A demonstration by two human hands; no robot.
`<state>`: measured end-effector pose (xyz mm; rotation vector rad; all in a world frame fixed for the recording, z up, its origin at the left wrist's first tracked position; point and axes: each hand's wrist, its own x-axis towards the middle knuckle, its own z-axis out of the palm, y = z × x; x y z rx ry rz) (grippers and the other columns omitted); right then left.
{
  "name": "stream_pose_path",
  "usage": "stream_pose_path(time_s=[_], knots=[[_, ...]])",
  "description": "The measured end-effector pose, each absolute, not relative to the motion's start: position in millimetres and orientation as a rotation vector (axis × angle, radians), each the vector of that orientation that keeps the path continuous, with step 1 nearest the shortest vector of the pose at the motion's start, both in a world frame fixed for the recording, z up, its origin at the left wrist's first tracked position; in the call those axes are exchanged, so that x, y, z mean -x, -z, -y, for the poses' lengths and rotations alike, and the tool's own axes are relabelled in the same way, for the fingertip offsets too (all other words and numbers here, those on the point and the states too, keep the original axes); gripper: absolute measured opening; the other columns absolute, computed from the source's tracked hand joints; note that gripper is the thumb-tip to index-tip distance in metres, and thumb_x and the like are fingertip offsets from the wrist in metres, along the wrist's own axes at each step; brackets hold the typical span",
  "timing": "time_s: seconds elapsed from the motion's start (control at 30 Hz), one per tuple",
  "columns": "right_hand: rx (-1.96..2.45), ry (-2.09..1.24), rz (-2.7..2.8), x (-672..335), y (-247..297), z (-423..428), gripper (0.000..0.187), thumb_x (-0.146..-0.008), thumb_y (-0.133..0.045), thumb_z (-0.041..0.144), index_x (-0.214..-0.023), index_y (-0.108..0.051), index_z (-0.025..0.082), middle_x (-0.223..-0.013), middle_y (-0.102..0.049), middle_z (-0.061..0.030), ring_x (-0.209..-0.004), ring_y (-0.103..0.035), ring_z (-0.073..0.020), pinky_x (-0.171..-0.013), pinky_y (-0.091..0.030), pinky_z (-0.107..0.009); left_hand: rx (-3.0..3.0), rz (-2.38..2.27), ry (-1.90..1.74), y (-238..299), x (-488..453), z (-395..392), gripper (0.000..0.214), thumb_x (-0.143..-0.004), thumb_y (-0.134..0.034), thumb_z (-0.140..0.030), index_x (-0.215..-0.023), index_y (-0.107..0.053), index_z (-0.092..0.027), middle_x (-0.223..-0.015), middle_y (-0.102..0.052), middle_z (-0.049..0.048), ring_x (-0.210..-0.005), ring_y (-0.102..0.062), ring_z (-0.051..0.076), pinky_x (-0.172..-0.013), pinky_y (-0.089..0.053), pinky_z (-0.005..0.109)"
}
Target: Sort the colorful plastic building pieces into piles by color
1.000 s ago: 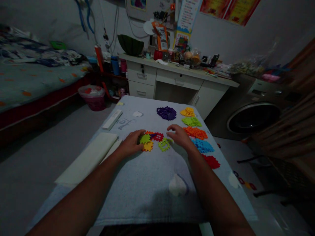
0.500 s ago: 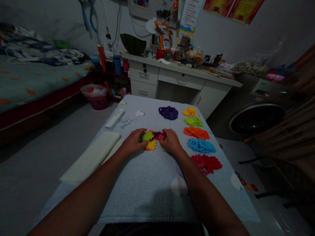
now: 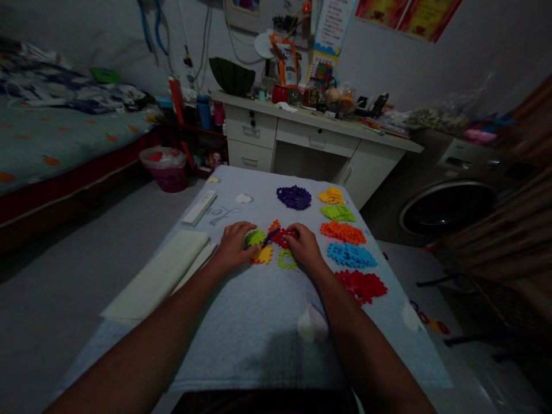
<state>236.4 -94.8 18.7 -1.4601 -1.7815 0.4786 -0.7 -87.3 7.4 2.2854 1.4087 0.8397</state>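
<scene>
A small cluster of joined plastic puzzle tiles (image 3: pixel 271 246) in green, yellow, orange, red and purple lies mid-table on a pale blue cloth (image 3: pixel 259 322). My left hand (image 3: pixel 233 246) rests on the cluster's left side, fingers curled over the green tile (image 3: pixel 256 237). My right hand (image 3: pixel 304 248) pinches the red tile (image 3: pixel 282 237) at the cluster's right, which looks tilted up. A light green tile (image 3: pixel 286 260) lies just under my right hand.
Sorted piles of tiles lie along the right: purple (image 3: pixel 294 197), yellow (image 3: pixel 330 196), green (image 3: pixel 337 213), orange (image 3: pixel 343 232), blue (image 3: pixel 351 255), red (image 3: pixel 361 286). A white folded sheet (image 3: pixel 159 276) and a white box (image 3: pixel 199 207) sit left. A desk (image 3: pixel 310 138) and a washing machine (image 3: pixel 448 195) stand behind.
My right hand moved left from near the orange pile onto the cluster and took hold of the red tile, lifting its edge. My left hand stayed on the cluster's left side.
</scene>
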Motion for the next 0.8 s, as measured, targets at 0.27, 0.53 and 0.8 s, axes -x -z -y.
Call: stream_pose_path(time_s=[0.27,0.53,0.8], knots=[[1.448,-0.567,1.868,-244,-32,98,0.047,-0.083,-0.043,0.012,-0.123,-0.068,0.019,-0.098,-0.064,-0.0061,-0.090,-0.059,-0.0178,-0.088,-0.046,-0.031,-2.366,-1.332,-0.757,0,-1,88,0.051,-0.080,-0.061,-0.042,-0.128,-0.058,-0.024,-0.136,-0.052,0.0099,-0.128,-0.042,0.032,-0.109,-0.033,0.050],[1.683,-0.543,1.963,-260,-53,101,0.045,-0.080,-0.044,0.010,-0.115,-0.071,0.016,-0.108,-0.071,-0.0094,-0.099,-0.062,-0.0210,-0.091,-0.045,-0.032,-2.380,-1.295,-0.702,-3,-2,90,0.053,-0.079,-0.062,-0.044,-0.128,-0.057,-0.024,-0.134,-0.054,0.0089,-0.127,-0.043,0.032,-0.108,-0.034,0.048],[1.560,-0.604,1.807,-306,-90,117,0.026,-0.079,-0.054,0.023,-0.101,-0.067,0.018,-0.072,-0.059,0.0016,-0.065,-0.052,-0.0132,-0.061,-0.039,-0.025,-2.389,-1.303,-0.561,-3,1,90,0.081,-0.069,-0.072,-0.060,-0.139,-0.047,-0.027,-0.145,-0.046,0.0101,-0.135,-0.037,0.036,-0.111,-0.033,0.052]])
